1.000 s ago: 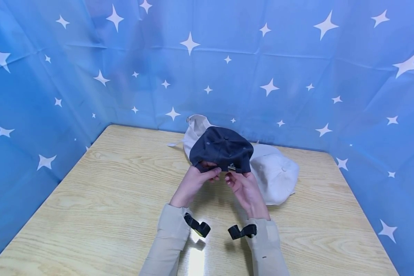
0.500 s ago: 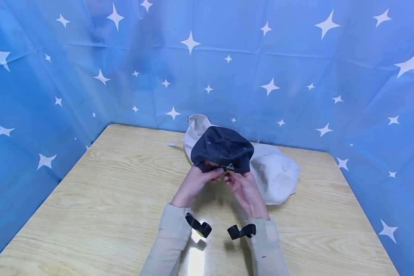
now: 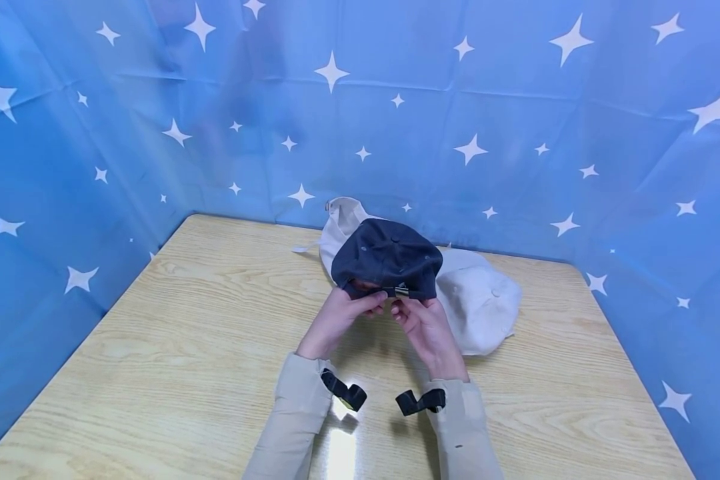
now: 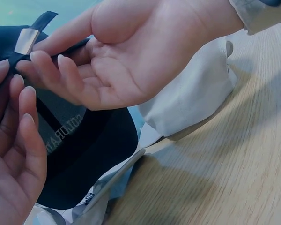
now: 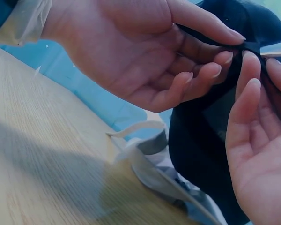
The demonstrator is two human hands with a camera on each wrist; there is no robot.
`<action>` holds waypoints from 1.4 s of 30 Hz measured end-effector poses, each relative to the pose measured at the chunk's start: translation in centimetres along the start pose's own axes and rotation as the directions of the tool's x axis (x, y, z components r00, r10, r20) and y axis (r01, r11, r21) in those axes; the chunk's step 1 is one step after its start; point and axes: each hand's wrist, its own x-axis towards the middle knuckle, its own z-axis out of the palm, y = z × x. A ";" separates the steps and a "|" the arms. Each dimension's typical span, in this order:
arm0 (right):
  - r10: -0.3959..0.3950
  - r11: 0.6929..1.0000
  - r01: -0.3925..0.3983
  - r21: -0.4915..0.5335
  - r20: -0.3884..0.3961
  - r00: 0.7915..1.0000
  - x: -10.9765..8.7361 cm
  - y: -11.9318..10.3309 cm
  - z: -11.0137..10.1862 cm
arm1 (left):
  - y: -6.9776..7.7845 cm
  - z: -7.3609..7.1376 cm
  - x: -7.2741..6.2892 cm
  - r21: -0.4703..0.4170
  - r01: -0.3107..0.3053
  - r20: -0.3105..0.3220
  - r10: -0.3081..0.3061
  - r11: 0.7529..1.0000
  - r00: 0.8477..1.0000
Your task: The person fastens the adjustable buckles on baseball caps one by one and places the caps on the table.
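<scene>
A dark navy baseball cap (image 3: pixel 390 250) is held up with its back strap and opening toward me. On the strap sits a shiny metal buckle (image 3: pixel 402 291). My left hand (image 3: pixel 339 317) pinches the strap left of the buckle, thumb on top and fingers beneath. Close beside it, my right hand (image 3: pixel 429 332) pinches the strap at the buckle, its other fingers curled loosely. In the left wrist view a short strap end (image 4: pixel 46 19) sticks out past the buckle, and faint lettering (image 4: pixel 65 133) shows inside the cap. The cap's brim is hidden in the head view.
A white cap (image 3: pixel 486 307) lies crown up to the right of the dark one. Another pale cap (image 3: pixel 340 223) lies behind it, partly covered. Both rest on a wooden table (image 3: pixel 186 333), whose far edge meets a blue star-patterned cloth (image 3: pixel 396 173).
Both hands stay nearly in place on the strap. The left thumb edges slightly right toward the buckle, and the dark cap shifts a little to the right.
</scene>
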 end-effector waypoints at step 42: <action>-0.017 0.999 0.017 0.029 -0.002 1.000 0.0 -0.4 -0.2 | -2.4 -1.3 0.9 -0.021 0.005 -0.076 -0.006 1.000 0.997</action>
